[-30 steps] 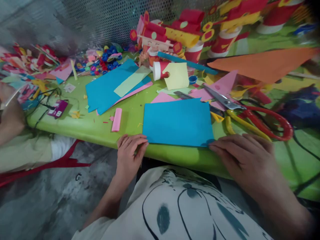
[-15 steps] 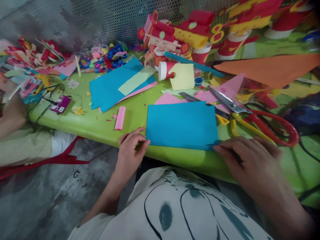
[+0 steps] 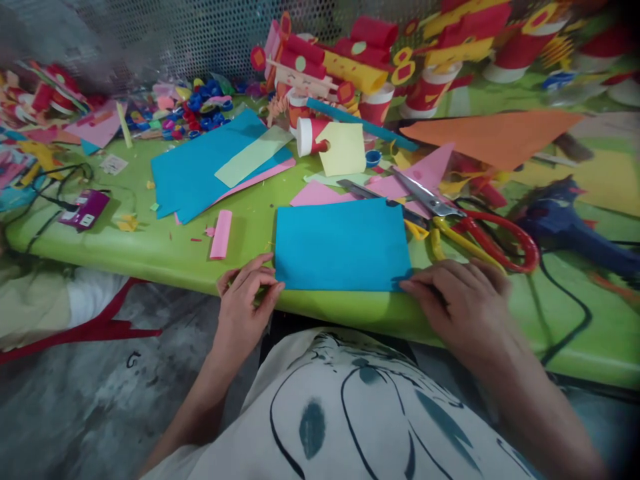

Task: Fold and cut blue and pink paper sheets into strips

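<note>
A blue sheet of paper (image 3: 343,243) lies flat at the table's front edge, right before me. My left hand (image 3: 247,293) pinches its near left corner between thumb and fingers. At the near right corner, my right hand (image 3: 460,300) has thumb and fingertips closed on the paper. Scissors (image 3: 445,207) with red and yellow handles rest just beyond my right hand. Behind the sheet lie pink paper pieces (image 3: 315,193) and a dark blade-like tool (image 3: 357,189), partly covered by it. Left of the sheet is a small pink paper strip (image 3: 221,235).
More blue sheets (image 3: 187,170) lie at the back left under a pale green strip (image 3: 255,157). Paper-cup figures (image 3: 433,90) stand along the back. A blue glue gun (image 3: 565,217) with a cord is on the right, a purple box (image 3: 86,210) on the left.
The view has shifted to the right, bringing the glue gun fully into sight. A neighbour's arm on the left has left the frame. Both hands keep their grip on the blue paper's corners.
</note>
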### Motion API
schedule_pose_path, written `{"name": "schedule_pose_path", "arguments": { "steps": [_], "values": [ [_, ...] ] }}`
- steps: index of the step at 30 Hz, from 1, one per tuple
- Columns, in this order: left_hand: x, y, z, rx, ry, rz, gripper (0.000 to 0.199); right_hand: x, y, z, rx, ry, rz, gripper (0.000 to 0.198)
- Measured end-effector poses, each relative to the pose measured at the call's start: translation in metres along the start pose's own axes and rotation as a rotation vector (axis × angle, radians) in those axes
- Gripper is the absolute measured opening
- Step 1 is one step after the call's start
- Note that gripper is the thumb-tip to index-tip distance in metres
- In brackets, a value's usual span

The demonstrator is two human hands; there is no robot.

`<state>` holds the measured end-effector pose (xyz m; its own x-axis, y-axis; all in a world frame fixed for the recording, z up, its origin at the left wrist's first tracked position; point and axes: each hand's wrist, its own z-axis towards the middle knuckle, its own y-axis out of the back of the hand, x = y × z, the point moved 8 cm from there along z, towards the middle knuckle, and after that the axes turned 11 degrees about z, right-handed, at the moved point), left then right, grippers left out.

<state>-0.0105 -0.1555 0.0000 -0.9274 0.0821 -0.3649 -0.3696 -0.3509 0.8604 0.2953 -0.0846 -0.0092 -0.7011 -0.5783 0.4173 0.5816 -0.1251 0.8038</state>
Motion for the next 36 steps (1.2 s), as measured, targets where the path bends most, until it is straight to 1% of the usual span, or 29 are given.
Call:
{"name": "schedule_pose_path", "arguments": {
  "steps": [7, 11, 15, 17, 19, 22, 25, 28, 30, 33, 36],
  "values": [
    [-0.002, 0.0, 0.0, 0.027, 0.002, 0.02, 0.016, -0.004, 0.002, 0.0, -0.007, -0.007, 0.031, 0.037],
    [-0.002, 0.0, 0.0, 0.053, 0.012, 0.023, 0.015, -0.006, 0.0, -0.001, 0.01, -0.031, 0.036, 0.035],
    [-0.002, -0.002, 0.0, 0.1, 0.028, 0.036, 0.014, -0.012, -0.004, -0.004, 0.023, -0.141, 0.063, 0.038],
    [-0.001, -0.003, 0.0, 0.121, 0.047, 0.04, 0.013, -0.016, -0.003, -0.007, -0.003, -0.206, 0.073, 0.041],
    [0.001, -0.004, -0.001, 0.125, 0.081, 0.031, 0.011, -0.019, -0.002, -0.008, -0.038, -0.239, 0.064, 0.045],
    [0.003, -0.004, 0.0, 0.11, 0.112, 0.03, 0.01, -0.016, 0.0, -0.007, -0.061, -0.207, 0.045, 0.041],
    [0.001, -0.007, 0.002, 0.163, 0.096, 0.054, 0.005, -0.011, -0.003, -0.005, -0.034, -0.139, 0.052, 0.03],
    [-0.004, -0.009, 0.004, 0.197, 0.041, 0.076, 0.022, -0.009, -0.006, -0.005, 0.006, -0.121, 0.056, 0.029],
    [-0.012, -0.009, 0.003, 0.185, -0.039, 0.129, 0.04, -0.007, -0.007, -0.006, 0.023, -0.114, 0.05, 0.03],
    [-0.027, -0.01, 0.0, 0.152, -0.186, 0.338, 0.07, 0.0, -0.008, -0.008, 0.04, -0.07, 0.004, 0.034],
    [-0.045, -0.007, -0.003, 0.09, -0.329, 0.553, 0.09, 0.009, -0.005, -0.008, 0.022, -0.016, -0.094, 0.037]
  ]
}}
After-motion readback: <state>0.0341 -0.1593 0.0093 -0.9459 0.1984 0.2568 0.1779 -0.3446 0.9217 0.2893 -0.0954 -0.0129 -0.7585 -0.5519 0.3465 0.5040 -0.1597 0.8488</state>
